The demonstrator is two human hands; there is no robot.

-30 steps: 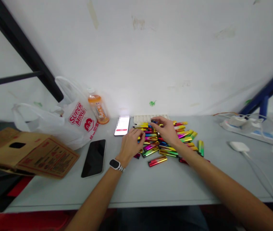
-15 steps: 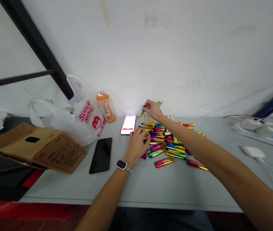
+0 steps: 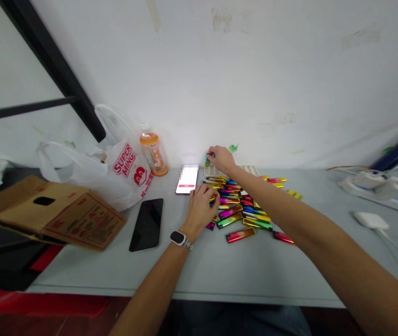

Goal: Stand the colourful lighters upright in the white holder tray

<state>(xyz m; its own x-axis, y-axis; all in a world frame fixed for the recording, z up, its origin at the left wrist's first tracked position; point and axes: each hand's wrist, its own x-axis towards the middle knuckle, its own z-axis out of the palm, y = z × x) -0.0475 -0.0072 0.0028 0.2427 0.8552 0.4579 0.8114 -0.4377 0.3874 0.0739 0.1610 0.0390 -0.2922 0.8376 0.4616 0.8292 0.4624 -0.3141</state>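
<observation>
Shiny metallic-coloured lighters (image 3: 230,212) lie in a loose pile in the middle of the table. Behind them, against the wall, is a pale tray with rows of small holes (image 3: 250,171). My right hand (image 3: 221,158) pinches one lighter (image 3: 207,162), held upright at the tray's left end; whether its base sits in a hole I cannot tell. At the pile's left edge my left hand (image 3: 202,203) is curled, with a yellow lighter (image 3: 212,199) partly showing between thumb and fingers. The fingers hide much of it.
A phone with a lit screen (image 3: 187,179), a dark phone (image 3: 147,225), an orange bottle (image 3: 154,151), a white plastic bag (image 3: 125,172) and an open cardboard box (image 3: 80,219) stand left. On the right are a power strip (image 3: 377,189) and a white charger (image 3: 371,220).
The lighter in my right hand has gone from tilted to upright over the tray's left end. My left hand stays at the pile's edge. The camera view has shifted slightly.
</observation>
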